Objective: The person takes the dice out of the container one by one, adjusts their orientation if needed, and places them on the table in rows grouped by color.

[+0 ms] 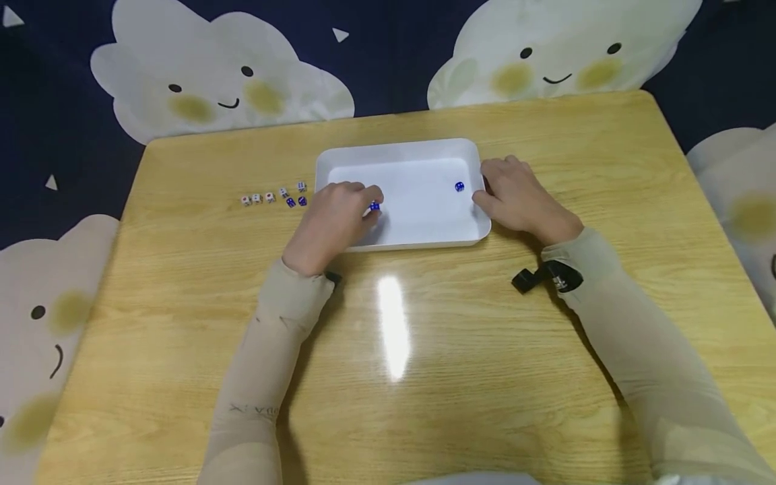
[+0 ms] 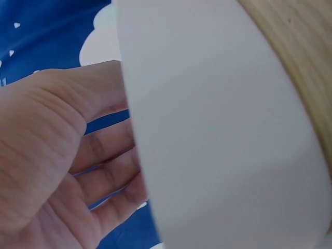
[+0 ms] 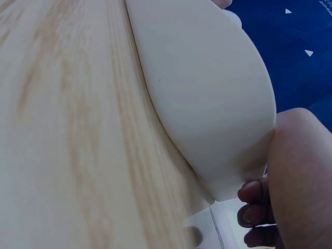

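A white rectangular tray lies on the table. My left hand reaches over its left end, thumb and forefinger pinching a blue die low inside it. In the left wrist view the tray's wall hides the fingertips of this left hand. Another blue die lies in the tray near the right end. There my right hand grips the rim, and the right wrist view has the thumb at the rim, with curled fingers outside the wall.
Left of the tray, several small white dice form a loose row on the wooden table. Two blue dice lie at that row's right end. A dark cloth with cloud faces hangs behind the table's far edge.
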The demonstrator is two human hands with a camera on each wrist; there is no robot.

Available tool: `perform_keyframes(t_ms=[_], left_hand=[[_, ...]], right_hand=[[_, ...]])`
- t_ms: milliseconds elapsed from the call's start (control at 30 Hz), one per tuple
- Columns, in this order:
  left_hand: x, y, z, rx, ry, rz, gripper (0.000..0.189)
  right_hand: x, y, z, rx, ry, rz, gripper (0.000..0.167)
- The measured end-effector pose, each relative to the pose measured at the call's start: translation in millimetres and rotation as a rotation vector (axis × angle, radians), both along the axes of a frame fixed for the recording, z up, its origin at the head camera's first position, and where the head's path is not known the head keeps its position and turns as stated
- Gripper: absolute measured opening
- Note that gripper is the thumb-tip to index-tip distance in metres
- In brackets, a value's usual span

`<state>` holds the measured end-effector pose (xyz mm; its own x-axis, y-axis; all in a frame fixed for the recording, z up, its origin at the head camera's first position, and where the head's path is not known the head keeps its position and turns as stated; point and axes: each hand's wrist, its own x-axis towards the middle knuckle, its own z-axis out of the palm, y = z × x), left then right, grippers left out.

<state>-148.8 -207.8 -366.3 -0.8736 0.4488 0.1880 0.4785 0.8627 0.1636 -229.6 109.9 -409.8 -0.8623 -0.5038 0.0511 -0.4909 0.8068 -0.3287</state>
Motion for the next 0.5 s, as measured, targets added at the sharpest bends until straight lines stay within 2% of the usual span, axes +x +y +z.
perform_keyframes(t_ms=[167,500], left_hand=[[-1.6,-6.9,5.1,-0.002,-0.007,0.033,0.014],[0.6,-30.7,16.8,0.055,-0.016,0.129,0.016]], right_hand=[[1.2,2.5,0.8,-0.003,0.001,-0.001,0.024],[0.8,1.5,0.9,0.023,-0.011,-0.003,0.027]])
